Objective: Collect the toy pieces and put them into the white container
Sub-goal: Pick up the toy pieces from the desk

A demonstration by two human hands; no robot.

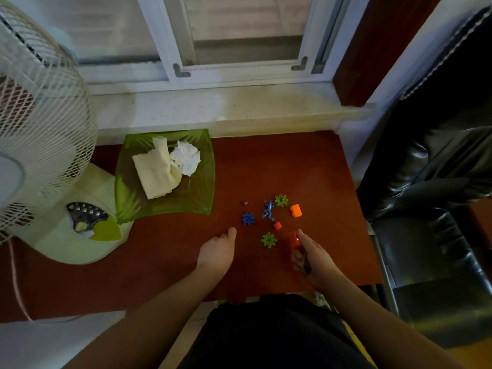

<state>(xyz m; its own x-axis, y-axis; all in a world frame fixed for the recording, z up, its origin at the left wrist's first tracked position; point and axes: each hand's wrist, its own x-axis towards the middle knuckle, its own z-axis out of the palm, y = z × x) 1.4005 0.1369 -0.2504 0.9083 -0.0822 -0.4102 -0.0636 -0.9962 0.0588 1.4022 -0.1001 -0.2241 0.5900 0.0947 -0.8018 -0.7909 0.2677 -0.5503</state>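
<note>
green dish (203, 182) with crumpled tissues (186, 157) beside white fan (40, 123) on red-brown table (165, 251)

Bench (306, 161), red-brown. Right hand (311, 253) grips a red toy piece (294, 239). Left hand (217, 251) rests on the bench, fingers relaxed. Blue lizard (269, 209) lies at 12 o'clock from a green puzzle piece (269, 240); green dish (125, 182) at 10 o'clock.

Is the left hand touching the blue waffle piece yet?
Apart. The head view shows bare table between the left hand and the blue waffle piece.
</note>
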